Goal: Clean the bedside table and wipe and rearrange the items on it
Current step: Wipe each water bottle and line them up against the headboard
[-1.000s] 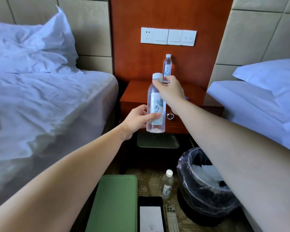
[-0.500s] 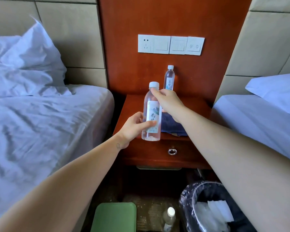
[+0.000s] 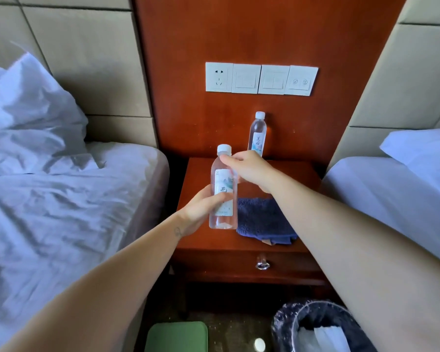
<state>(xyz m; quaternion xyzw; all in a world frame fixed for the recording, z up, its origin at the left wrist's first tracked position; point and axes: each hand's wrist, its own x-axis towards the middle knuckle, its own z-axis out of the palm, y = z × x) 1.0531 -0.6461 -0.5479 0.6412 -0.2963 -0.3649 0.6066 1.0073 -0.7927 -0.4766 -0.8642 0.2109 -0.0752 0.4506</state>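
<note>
Bin (image 3: 315,323) with a dark liner stood on the floor at the lower right, a green pad (image 3: 178,336) to its left. Above them, the drawer's metal pull (image 3: 262,264) hung under the tabletop's (image 3: 198,174) front edge. The left grip (image 3: 198,212) wrapped the lower half of a clear bottle (image 3: 222,181), held upright over the tabletop's front left part; whether its base touched the wood could not be told. A blue cloth (image 3: 262,217) lay crumpled just right of it, near the front edge. The right grip (image 3: 250,168) pinched the bottle's neck below the white cap. A second bottle (image 3: 257,134) stood at the back edge, beneath the wall switches (image 3: 261,78).
</note>
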